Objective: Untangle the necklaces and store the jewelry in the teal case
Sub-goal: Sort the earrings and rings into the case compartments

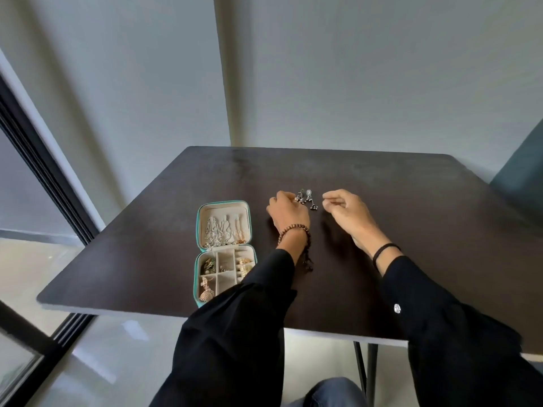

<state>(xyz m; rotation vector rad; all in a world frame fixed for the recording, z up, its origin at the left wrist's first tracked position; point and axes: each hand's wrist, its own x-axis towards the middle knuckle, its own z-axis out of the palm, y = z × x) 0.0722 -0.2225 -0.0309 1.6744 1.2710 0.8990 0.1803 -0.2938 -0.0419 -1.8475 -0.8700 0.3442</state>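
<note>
Two silver earrings [307,200] lie mid-frame on the dark table [426,218]. The left hand [288,215] pinches one; the right hand [346,212] curls beside them, and I cannot tell what it holds. The teal case [197,254] lies open, left of centre.

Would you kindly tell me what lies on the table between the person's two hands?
In the head view, a pair of silver dangling earrings lies on the table between the left hand and the right hand, nearer the left hand.
</note>
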